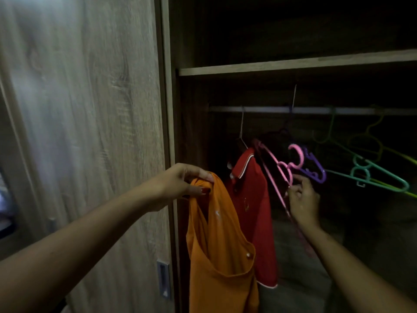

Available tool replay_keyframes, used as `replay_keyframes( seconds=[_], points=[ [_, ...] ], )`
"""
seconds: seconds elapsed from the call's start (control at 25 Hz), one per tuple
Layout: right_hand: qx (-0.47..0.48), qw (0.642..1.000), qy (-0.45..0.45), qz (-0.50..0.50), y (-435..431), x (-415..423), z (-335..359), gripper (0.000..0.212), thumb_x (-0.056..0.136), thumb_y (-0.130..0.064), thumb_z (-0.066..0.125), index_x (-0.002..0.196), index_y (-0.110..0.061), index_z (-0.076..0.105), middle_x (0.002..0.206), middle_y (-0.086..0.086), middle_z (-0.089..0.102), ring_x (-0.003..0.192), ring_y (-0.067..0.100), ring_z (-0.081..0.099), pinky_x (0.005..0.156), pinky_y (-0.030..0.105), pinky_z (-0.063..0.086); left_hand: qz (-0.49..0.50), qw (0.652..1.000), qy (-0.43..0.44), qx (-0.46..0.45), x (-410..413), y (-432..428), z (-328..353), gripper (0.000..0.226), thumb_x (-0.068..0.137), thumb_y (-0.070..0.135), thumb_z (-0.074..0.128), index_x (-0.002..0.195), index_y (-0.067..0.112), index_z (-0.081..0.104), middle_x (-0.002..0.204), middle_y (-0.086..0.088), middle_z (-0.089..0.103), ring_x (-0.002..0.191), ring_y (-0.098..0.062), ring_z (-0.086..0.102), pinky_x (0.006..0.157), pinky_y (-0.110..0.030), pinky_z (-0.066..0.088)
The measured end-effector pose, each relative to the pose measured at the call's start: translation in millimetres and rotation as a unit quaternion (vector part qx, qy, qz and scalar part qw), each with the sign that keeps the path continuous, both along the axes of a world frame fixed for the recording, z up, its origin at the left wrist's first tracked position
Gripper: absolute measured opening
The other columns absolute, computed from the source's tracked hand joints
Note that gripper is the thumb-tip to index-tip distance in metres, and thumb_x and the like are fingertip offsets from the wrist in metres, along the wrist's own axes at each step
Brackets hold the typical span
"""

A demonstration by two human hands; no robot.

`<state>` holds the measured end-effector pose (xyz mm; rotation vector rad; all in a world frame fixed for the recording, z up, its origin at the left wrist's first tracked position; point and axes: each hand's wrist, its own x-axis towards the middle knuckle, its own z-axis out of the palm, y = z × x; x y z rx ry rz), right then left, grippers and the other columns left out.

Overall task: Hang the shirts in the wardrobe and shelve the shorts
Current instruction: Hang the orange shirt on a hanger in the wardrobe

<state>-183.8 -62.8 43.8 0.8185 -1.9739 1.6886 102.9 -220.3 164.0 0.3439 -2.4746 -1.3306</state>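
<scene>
1. The red shirt [250, 199] is hanging on a wire hanger from the rail [259, 109], so one shirt looks done.
2. The left hand [182, 181] is gripping the orange shirt [216, 245] by its top edge, and the shirt is dangling in front of the wardrobe opening, not yet on a hanger.
3. The right hand [302, 199] is pinching the pink hanger [282, 170], whose hook is sitting below the rail, apparently unhooked.
4. Judging from this, the orange shirt is waiting to be threaded onto the pink hanger and hooked on the rail.
5. A purple hanger [314, 168] and a green hanger [379, 175] are lying free to the right.
6. No shorts are showing; the shelf [293, 64] is too dark to judge, so shelving seems to be left.
</scene>
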Motion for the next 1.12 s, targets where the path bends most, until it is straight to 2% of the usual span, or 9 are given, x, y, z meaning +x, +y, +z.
replay_keyframes(
  seconds=[0.08,0.2,0.32,0.52,0.68,0.76,0.88,1.0,1.12],
  points=[
    [-0.037,0.999,0.033,-0.017,15,19,0,0.016,0.087,-0.006,0.053,0.100,-0.004,0.063,0.057,-0.003,0.052,0.055,-0.008,0.053,0.054,0.009,0.035,-0.009,0.999,-0.004,0.033,-6,2,-4,0.026,0.087,0.004,0.058,0.106,0.019,0.067,0.120,-0.003,0.058,0.110,-0.022,0.059,0.090,-0.038,0.054],
    [-0.070,0.995,0.074,0.008,47,63,7,0.022,0.089,-0.036,0.046,0.083,-0.022,0.061,0.052,-0.004,0.043,0.051,-0.003,0.044,0.048,0.016,0.028,-0.015,0.998,-0.006,0.058,-16,5,-10,0.028,0.088,0.003,0.057,0.105,0.021,0.068,0.121,0.001,0.057,0.112,-0.022,0.057,0.094,-0.042,0.053],
    [-0.169,0.982,0.021,0.082,63,102,49,0.019,0.094,-0.029,0.046,0.079,-0.033,0.057,0.063,-0.011,0.058,0.054,-0.003,0.048,0.047,0.010,0.034,-0.029,0.998,-0.009,0.061,-26,9,-13,0.031,0.088,0.002,0.056,0.108,0.022,0.068,0.124,0.002,0.057,0.114,-0.021,0.057,0.093,-0.043,0.054],
    [-0.315,0.902,-0.095,0.280,42,138,107,0.025,0.100,-0.024,0.037,0.083,-0.028,0.055,0.066,-0.012,0.055,0.058,-0.003,0.050,0.054,0.012,0.040,-0.066,0.995,-0.017,0.066,-36,18,-12,0.040,0.086,-0.006,0.056,0.110,0.025,0.068,0.127,0.001,0.058,0.114,-0.021,0.060,0.089,-0.038,0.057],
    [-0.115,0.952,-0.096,0.269,14,125,46,0.020,0.099,-0.029,0.036,0.100,-0.029,0.056,0.075,-0.017,0.061,0.066,-0.006,0.057,0.064,0.018,0.047,-0.081,0.992,0.014,0.092,-25,20,-2,0.049,0.084,-0.015,0.052,0.105,0.026,0.070,0.116,0.008,0.063,0.103,-0.013,0.065,0.082,-0.029,0.058],
    [-0.021,0.969,-0.071,0.237,18,102,3,0.021,0.100,-0.025,0.038,0.100,-0.032,0.058,0.073,-0.013,0.063,0.064,-0.001,0.057,0.066,0.025,0.046,-0.053,0.992,0.042,0.103,-16,6,2,0.055,0.083,-0.017,0.049,0.099,0.030,0.072,0.109,0.000,0.064,0.098,-0.018,0.063,0.080,-0.029,0.058],
    [0.093,0.983,0.017,0.155,41,76,-15,0.024,0.098,-0.015,0.041,0.102,-0.030,0.059,0.068,0.000,0.062,0.060,0.001,0.056,0.058,0.016,0.041,-0.008,0.999,0.014,0.038,-2,-18,0,0.051,0.083,-0.016,0.048,0.099,0.027,0.069,0.099,-0.009,0.066,0.093,-0.022,0.064,0.080,-0.034,0.056],
    [0.208,0.964,0.093,0.138,63,60,0,0.018,0.097,-0.023,0.043,0.105,-0.020,0.060,0.067,-0.005,0.060,0.062,-0.002,0.059,0.054,0.010,0.040,-0.002,0.993,-0.061,-0.100,4,-28,-11,0.040,0.086,-0.010,0.050,0.096,0.026,0.065,0.096,-0.001,0.065,0.087,-0.014,0.063,0.063,-0.022,0.056],
    [0.354,0.912,0.174,0.111,74,53,7,0.041,0.092,-0.054,0.032,0.097,-0.022,0.058,0.077,-0.002,0.064,0.068,0.008,0.060,0.063,0.033,0.049,-0.019,0.985,-0.085,-0.152,2,-25,-12,0.049,0.085,-0.010,0.047,0.106,0.029,0.067,0.119,0.010,0.055,0.106,-0.011,0.058,0.070,-0.021,0.055]
  ],
)
